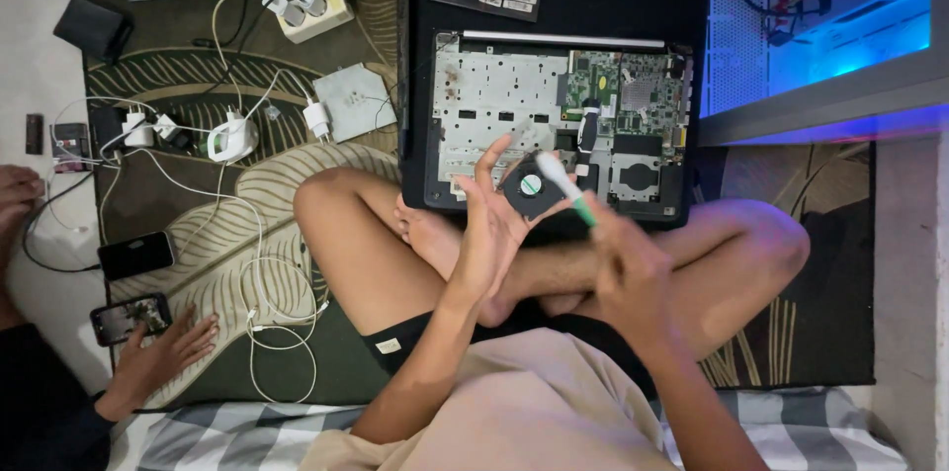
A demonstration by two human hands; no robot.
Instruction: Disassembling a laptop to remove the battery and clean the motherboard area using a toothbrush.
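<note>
A small black round plastic cooling fan [532, 186] with a pale hub sits in the middle of the view, over the person's crossed legs and just in front of the near edge of the opened black laptop base [560, 125]. The left hand [491, 224] holds the fan from its nine o'clock side, fingertips pinching the rim while the other fingers fan upward. At the fan's three o'clock, the right hand [621, 268] is closed around a slim white brush with a green handle [566, 189], whose white tip lies on the fan's top face.

At twelve o'clock the laptop base shows a grey metal plate and a green circuit board. Toward ten o'clock, on a leaf-patterned green rug [227, 224], lie tangled white charger cables [252, 263], white plugs and a white power strip [311, 8]. At eight o'clock another person's hand [163, 352] rests beside a black smartphone [130, 318]; a second black phone [136, 255] lies just above it.
</note>
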